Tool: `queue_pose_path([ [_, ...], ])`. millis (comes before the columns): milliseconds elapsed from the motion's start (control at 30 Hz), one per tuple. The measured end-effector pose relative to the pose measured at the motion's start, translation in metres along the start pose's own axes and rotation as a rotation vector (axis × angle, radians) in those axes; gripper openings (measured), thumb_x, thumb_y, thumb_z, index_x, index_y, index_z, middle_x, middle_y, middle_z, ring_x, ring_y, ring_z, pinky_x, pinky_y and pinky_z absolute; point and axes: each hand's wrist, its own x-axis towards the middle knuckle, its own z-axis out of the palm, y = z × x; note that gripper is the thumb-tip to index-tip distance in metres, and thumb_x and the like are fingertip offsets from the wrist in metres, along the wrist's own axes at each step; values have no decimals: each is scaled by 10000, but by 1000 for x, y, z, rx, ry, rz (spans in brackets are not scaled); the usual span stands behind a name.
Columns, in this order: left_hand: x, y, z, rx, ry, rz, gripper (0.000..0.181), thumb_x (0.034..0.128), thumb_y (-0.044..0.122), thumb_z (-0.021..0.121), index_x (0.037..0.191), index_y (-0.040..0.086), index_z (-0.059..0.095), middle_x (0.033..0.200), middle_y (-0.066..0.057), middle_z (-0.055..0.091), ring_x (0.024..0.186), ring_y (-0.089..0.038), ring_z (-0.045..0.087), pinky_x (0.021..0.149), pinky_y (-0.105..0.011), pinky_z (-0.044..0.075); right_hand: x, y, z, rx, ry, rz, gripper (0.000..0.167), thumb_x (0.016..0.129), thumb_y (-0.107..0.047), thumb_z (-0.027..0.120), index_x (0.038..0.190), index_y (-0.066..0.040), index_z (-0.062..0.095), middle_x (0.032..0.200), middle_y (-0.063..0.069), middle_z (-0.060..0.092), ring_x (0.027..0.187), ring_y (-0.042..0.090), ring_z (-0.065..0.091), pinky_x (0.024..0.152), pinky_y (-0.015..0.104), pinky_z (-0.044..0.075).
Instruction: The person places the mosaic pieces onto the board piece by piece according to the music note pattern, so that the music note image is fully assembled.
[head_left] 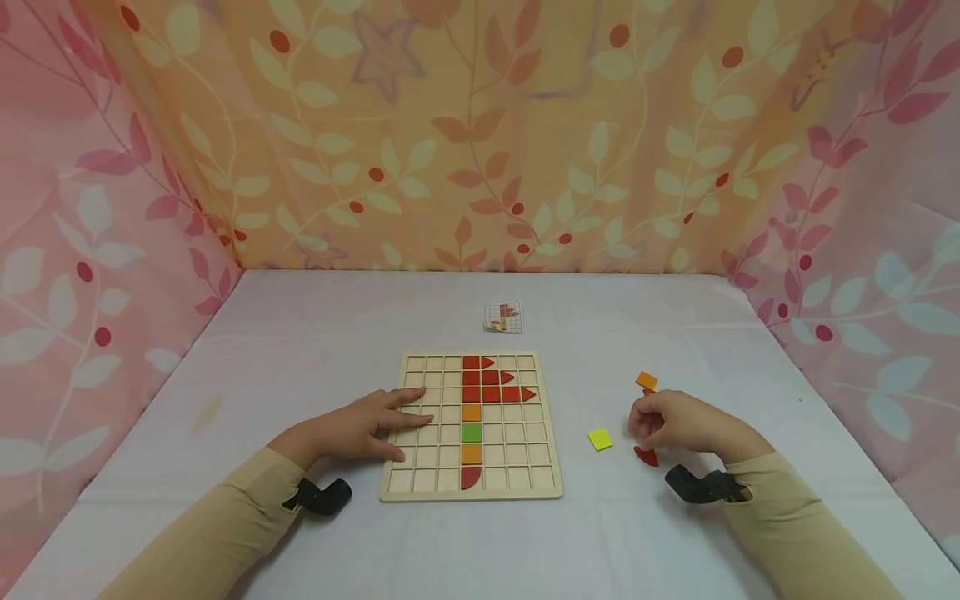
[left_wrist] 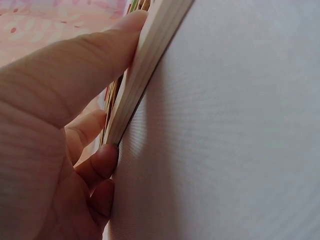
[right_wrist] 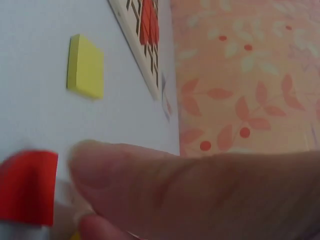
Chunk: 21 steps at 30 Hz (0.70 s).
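Observation:
A wooden grid board (head_left: 521, 477) lies on the table, with red squares, red triangles, two orange squares, a green square (head_left: 471, 432) and a red quarter-round piece (head_left: 471, 477) in its cells. My left hand (head_left: 360, 427) rests on the board's left side, fingers spread, thumb touching the edge (left_wrist: 145, 70). Right of the board, my right hand (head_left: 675, 423) reaches down with bent fingers among loose pieces. Beside it lie a red rounded piece (head_left: 646, 457), an orange square (head_left: 646, 380) and a yellow square (head_left: 600, 439). Another red piece is partly hidden behind the hand. Whether its fingertips pinch anything is unclear.
A small pattern card (head_left: 503, 317) lies on the white cloth behind the board. Patterned fabric (head_left: 480, 133) hangs at the back and along both sides of the table. Each wrist wears a black device (head_left: 701, 485).

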Motion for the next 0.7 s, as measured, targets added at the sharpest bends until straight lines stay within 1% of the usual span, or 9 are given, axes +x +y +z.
queue_pose_path([
  [167, 0, 1, 0, 1, 2, -4, 634, 779, 489, 649, 1357, 374, 416, 1523, 42, 135, 1282, -228, 250, 994, -480, 268, -6, 10, -2, -10, -57, -56, 196, 696, 6, 704, 797, -135, 611, 670, -25, 519, 647, 125, 483, 565, 246, 398],
  [300, 0, 1, -1, 10, 3, 0, 636, 780, 489, 647, 1359, 369, 413, 1523, 37, 136, 1280, -227, 255, 994, -473, 271, -7, 15, 1, -11, -63, -78, 220, 670, 24, 700, 780, -129, 586, 647, -29, 497, 611, 110, 465, 543, 238, 384],
  [500, 0, 0, -1, 15, 1, 10, 631, 791, 478, 645, 1365, 371, 404, 1523, 37, 133, 1293, -238, 239, 998, -484, 262, -7, 13, 3, -42, -45, -56, 223, 657, 1, 725, 737, -128, 562, 612, -39, 483, 574, 102, 453, 528, 237, 367],
  [600, 0, 0, -1, 15, -2, 7, 633, 790, 484, 644, 1365, 372, 404, 1522, 38, 132, 1290, -234, 240, 994, -477, 266, -5, 8, 4, -58, -53, -31, 208, 689, -35, 731, 703, -139, 552, 603, -47, 492, 577, 106, 460, 536, 239, 367],
  [700, 0, 1, 0, 18, -1, 1, 633, 786, 498, 639, 1362, 375, 408, 1522, 39, 135, 1284, -229, 248, 989, -466, 278, -1, 3, 4, -66, -57, -23, 201, 730, -91, 734, 683, -148, 546, 607, -53, 510, 588, 111, 463, 546, 244, 364],
])
